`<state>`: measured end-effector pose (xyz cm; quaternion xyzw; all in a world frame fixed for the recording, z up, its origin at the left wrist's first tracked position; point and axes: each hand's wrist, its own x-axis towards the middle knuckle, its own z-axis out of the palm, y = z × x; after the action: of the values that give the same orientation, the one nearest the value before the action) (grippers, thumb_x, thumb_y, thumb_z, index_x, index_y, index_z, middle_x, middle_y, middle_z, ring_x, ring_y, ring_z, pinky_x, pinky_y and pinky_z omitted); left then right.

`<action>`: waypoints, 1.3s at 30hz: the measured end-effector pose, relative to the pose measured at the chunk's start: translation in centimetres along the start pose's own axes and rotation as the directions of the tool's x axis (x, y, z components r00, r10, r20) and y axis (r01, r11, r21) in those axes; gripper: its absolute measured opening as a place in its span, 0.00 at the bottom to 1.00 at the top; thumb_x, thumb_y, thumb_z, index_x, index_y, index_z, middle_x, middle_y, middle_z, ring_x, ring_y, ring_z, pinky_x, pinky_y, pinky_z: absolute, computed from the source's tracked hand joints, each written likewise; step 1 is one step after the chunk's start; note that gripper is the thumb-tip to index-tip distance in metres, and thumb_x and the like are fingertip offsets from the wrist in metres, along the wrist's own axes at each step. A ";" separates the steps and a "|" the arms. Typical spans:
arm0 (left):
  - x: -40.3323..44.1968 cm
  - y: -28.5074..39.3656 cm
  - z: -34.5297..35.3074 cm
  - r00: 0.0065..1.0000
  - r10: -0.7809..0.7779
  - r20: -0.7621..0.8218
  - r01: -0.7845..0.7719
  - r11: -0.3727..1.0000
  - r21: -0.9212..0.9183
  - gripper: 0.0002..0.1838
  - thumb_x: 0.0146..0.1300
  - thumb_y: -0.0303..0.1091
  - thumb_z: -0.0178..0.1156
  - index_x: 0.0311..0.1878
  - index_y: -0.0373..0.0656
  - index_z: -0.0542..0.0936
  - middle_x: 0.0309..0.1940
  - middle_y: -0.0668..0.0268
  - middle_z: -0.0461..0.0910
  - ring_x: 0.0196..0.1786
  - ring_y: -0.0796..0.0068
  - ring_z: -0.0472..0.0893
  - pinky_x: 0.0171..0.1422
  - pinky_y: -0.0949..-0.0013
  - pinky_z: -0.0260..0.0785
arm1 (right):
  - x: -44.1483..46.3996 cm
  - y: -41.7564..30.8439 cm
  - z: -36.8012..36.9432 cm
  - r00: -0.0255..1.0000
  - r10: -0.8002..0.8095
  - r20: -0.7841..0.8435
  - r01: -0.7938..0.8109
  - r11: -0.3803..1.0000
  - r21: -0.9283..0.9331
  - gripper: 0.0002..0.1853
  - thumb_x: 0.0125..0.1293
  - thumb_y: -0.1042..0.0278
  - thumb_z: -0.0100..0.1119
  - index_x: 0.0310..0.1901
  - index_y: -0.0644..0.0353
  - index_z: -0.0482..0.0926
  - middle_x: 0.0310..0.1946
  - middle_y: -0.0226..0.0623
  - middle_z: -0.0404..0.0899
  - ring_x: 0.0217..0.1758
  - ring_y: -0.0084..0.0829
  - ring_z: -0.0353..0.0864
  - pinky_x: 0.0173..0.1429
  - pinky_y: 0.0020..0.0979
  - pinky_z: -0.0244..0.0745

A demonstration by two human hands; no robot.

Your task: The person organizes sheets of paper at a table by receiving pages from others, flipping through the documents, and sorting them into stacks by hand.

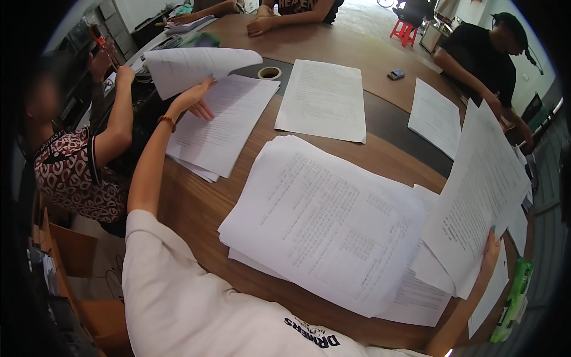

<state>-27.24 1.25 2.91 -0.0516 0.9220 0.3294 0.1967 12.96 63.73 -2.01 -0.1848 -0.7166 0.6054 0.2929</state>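
My left hand [197,101] reaches over a stack of printed sheets [238,101], its fingers spread apart. One fingertip overlaps the edge of a curled printed sheet [199,64] raised above that stack; whether it presses on the sheet I cannot tell. At the right, my right hand [491,249] grips the lower edge of upright printed sheets [476,202], fingers partly hidden behind them. Between my arms lies a thick pile of printed paper [327,220], slightly fanned, with more sheets [416,300] sticking out beneath its right side.
Another printed stack [321,98] and a smaller one [436,116] lie farther back on the wooden table [196,208]. A tape roll [269,73], a small dark box [395,74] and a green packet [513,300] are around. Several people sit or stand about the table.
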 end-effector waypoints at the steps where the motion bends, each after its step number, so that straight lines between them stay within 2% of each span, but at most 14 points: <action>1: 0.8 -0.5 -0.4 1.000 0.000 -0.007 0.000 1.000 -0.001 0.34 0.59 0.58 0.22 0.58 0.42 0.59 0.25 0.50 0.76 0.21 0.70 0.77 0.26 0.72 0.68 | 0.1 0.5 -0.4 0.999 -0.040 -0.019 0.038 0.997 -0.068 0.25 0.60 0.63 0.46 0.53 0.72 0.59 0.51 0.40 0.64 0.53 0.27 0.63 0.56 0.23 0.53; 4: 5.6 -2.8 -2.5 0.986 0.161 0.043 -0.158 0.985 -0.071 0.27 0.61 0.53 0.31 0.53 0.45 0.67 0.21 0.58 0.76 0.18 0.77 0.73 0.23 0.77 0.64 | -0.1 0.2 -0.1 0.999 -0.049 -0.010 0.047 0.994 -0.102 0.25 0.60 0.61 0.46 0.53 0.71 0.60 0.50 0.40 0.65 0.51 0.27 0.64 0.55 0.23 0.55; 6: 6.6 -2.2 -3.3 0.806 0.537 -0.248 -0.499 0.842 0.203 0.18 0.60 0.44 0.41 0.46 0.48 0.74 0.21 0.64 0.76 0.20 0.82 0.71 0.23 0.79 0.59 | -0.2 -0.4 0.0 1.000 0.002 0.014 -0.001 0.997 -0.072 0.24 0.60 0.61 0.46 0.52 0.71 0.61 0.49 0.40 0.66 0.51 0.27 0.65 0.55 0.23 0.56; 7: 7.0 -2.1 -4.0 0.781 0.505 -0.368 -0.465 0.863 0.198 0.11 0.56 0.34 0.48 0.38 0.42 0.77 0.20 0.65 0.76 0.23 0.82 0.71 0.26 0.78 0.59 | -0.2 -0.4 0.2 1.000 0.006 0.016 -0.005 0.998 -0.069 0.24 0.60 0.61 0.46 0.52 0.71 0.61 0.49 0.40 0.66 0.50 0.27 0.65 0.55 0.23 0.56; 10: 7.7 -1.8 -4.7 0.643 0.579 -0.501 -0.440 0.815 0.377 0.13 0.55 0.36 0.48 0.34 0.38 0.78 0.20 0.61 0.77 0.24 0.70 0.75 0.30 0.72 0.64 | -0.4 -0.5 0.6 1.000 0.023 0.018 -0.022 0.998 -0.061 0.24 0.60 0.61 0.46 0.52 0.71 0.61 0.49 0.40 0.66 0.50 0.27 0.65 0.54 0.23 0.56; 11: 7.9 -2.3 -4.6 0.652 0.646 -0.397 -0.446 0.750 0.489 0.13 0.56 0.37 0.47 0.37 0.40 0.77 0.30 0.58 0.77 0.34 0.66 0.76 0.39 0.70 0.66 | -0.4 -0.5 0.7 0.999 0.029 0.016 -0.028 0.998 -0.061 0.24 0.60 0.61 0.46 0.52 0.71 0.61 0.49 0.40 0.66 0.50 0.27 0.65 0.54 0.23 0.56; 12: 9.1 -3.5 -4.2 0.651 0.647 -0.397 -0.443 0.749 0.493 0.13 0.56 0.37 0.47 0.37 0.40 0.77 0.30 0.58 0.77 0.34 0.66 0.76 0.39 0.70 0.66 | -0.4 -0.5 1.1 0.999 0.031 0.014 -0.030 0.998 -0.061 0.24 0.60 0.61 0.46 0.52 0.71 0.61 0.49 0.40 0.66 0.50 0.27 0.65 0.54 0.23 0.56; 14: 10.5 -5.9 -3.4 0.697 0.700 -0.155 -0.470 0.609 0.639 0.17 0.58 0.40 0.45 0.48 0.47 0.71 0.47 0.55 0.69 0.52 0.63 0.68 0.55 0.64 0.57 | -0.6 -0.8 1.5 0.999 0.042 0.013 -0.041 0.997 -0.063 0.24 0.60 0.61 0.46 0.52 0.71 0.61 0.49 0.40 0.67 0.50 0.27 0.65 0.54 0.23 0.56; 15: 9.8 -6.1 -2.7 0.697 0.700 -0.157 -0.466 0.608 0.643 0.17 0.58 0.40 0.45 0.48 0.47 0.71 0.47 0.55 0.69 0.52 0.63 0.68 0.55 0.64 0.57 | -0.6 -0.9 1.7 0.999 0.046 0.016 -0.045 0.997 -0.065 0.24 0.60 0.61 0.47 0.52 0.71 0.61 0.49 0.40 0.67 0.50 0.27 0.65 0.54 0.23 0.56; 17: 7.7 -6.4 -0.2 0.824 0.535 -0.185 -0.262 0.650 0.713 0.21 0.59 0.42 0.41 0.57 0.53 0.62 0.59 0.55 0.54 0.62 0.59 0.52 0.62 0.53 0.42 | -0.5 -1.1 2.3 0.998 0.057 0.013 -0.056 0.996 -0.071 0.24 0.60 0.61 0.47 0.52 0.71 0.61 0.49 0.40 0.67 0.50 0.27 0.65 0.54 0.23 0.56; 21: 6.8 -8.7 1.7 0.780 0.593 -0.202 -0.329 0.662 0.674 0.23 0.60 0.44 0.40 0.59 0.55 0.57 0.61 0.54 0.48 0.64 0.55 0.46 0.62 0.46 0.34 | -0.9 -1.4 4.0 0.997 0.076 0.009 -0.075 0.994 -0.076 0.24 0.60 0.61 0.47 0.52 0.71 0.61 0.48 0.40 0.67 0.50 0.27 0.66 0.54 0.23 0.56; 28: 2.5 -6.8 3.1 0.778 0.611 -0.147 -0.397 0.660 0.638 0.23 0.59 0.43 0.43 0.58 0.51 0.59 0.58 0.50 0.54 0.60 0.53 0.55 0.61 0.50 0.44 | -1.7 -1.7 5.3 0.993 0.117 -0.003 -0.117 0.991 -0.066 0.24 0.60 0.61 0.47 0.52 0.71 0.62 0.48 0.40 0.67 0.50 0.27 0.66 0.54 0.24 0.56; 37: 1.5 -4.4 1.7 0.843 0.534 -0.068 -0.401 0.707 0.582 0.18 0.55 0.40 0.49 0.50 0.51 0.69 0.51 0.57 0.64 0.56 0.62 0.62 0.59 0.56 0.49 | -3.5 -1.8 5.9 0.991 0.137 -0.007 -0.137 0.989 -0.058 0.23 0.60 0.61 0.47 0.51 0.71 0.62 0.48 0.40 0.67 0.49 0.27 0.66 0.54 0.24 0.56; 39: 3.1 -4.2 0.7 0.625 0.776 -0.087 -0.514 0.493 0.702 0.21 0.53 0.33 0.49 0.54 0.51 0.66 0.57 0.59 0.58 0.60 0.61 0.57 0.62 0.62 0.48 | -3.4 -1.9 6.1 0.992 0.130 -0.001 -0.130 0.990 -0.053 0.23 0.60 0.61 0.47 0.51 0.71 0.62 0.48 0.40 0.67 0.49 0.27 0.66 0.54 0.24 0.56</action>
<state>-28.89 -1.48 -1.34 0.3086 0.9415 0.0414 -0.1294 11.79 56.57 -1.43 -0.2382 -0.7192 0.6041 0.2471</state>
